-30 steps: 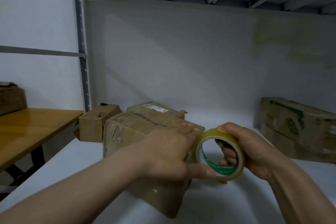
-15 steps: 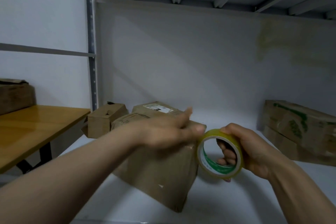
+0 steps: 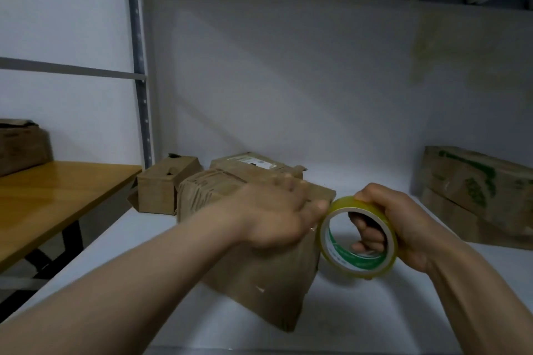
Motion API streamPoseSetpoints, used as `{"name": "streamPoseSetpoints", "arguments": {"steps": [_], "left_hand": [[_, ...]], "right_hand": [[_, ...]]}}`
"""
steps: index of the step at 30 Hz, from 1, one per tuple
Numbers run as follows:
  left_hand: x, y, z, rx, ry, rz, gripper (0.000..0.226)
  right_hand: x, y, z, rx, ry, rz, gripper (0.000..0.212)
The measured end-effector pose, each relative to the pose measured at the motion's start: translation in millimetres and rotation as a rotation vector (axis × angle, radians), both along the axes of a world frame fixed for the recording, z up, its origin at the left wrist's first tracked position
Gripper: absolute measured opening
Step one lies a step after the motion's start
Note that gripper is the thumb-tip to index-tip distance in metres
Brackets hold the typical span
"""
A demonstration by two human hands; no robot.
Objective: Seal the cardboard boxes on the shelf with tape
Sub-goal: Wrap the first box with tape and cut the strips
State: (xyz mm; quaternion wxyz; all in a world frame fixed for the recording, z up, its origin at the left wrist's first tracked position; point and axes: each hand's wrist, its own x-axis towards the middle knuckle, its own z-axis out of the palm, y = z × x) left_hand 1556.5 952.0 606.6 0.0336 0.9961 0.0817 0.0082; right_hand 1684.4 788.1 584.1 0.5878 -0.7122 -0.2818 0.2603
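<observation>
A brown cardboard box [image 3: 259, 282] stands on the white shelf [image 3: 360, 326] right in front of me, with old tape bands over its left top. My left hand [image 3: 277, 216] lies across the box's top, blurred, fingers stretched toward the roll's edge. My right hand [image 3: 395, 228] grips a yellow roll of tape [image 3: 357, 239] with a green-printed core, fingers through its hole, just right of the box's top corner. Whether a strip runs from the roll to the box cannot be made out.
Two smaller boxes sit behind: one [image 3: 164, 187] at the back left, another with a white label [image 3: 253, 166] behind the front box. A green-printed carton stack [image 3: 476, 193] fills the right. A wooden table [image 3: 57, 196] with a box [image 3: 23, 144] stands left, past the shelf upright [image 3: 141, 81].
My left hand slid along the box's top near the roll, lifting briefly then lowering again. The roll in my right hand stayed beside the box's corner.
</observation>
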Motion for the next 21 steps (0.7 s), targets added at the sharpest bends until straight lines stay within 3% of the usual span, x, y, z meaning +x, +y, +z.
{"name": "streamPoseSetpoints", "arguments": {"steps": [10,13,15,17,19,21], "left_hand": [[-12,36,15,-0.203,-0.005,-0.046,0.064],[-23,83,7,-0.133,-0.039,0.099,0.084],[-33,112,-7,-0.174,-0.156,0.129,0.102],[-43,134,-22,-0.405,-0.368,0.086,0.112],[-55,148,-41,-0.81,-0.542,0.028,0.113],[-63,156,-72,-1.138,-0.544,0.017,0.117]], "right_hand": [[5,3,-2,-0.04,-0.03,0.006,0.043],[9,1,-9,-0.024,-0.017,0.036,0.043],[13,1,-17,0.013,-0.012,0.074,0.044],[20,-1,-29,0.1,0.006,0.138,0.05],[25,-5,-45,0.212,0.04,0.216,0.063],[27,-8,-66,0.367,0.17,0.328,0.072]]}}
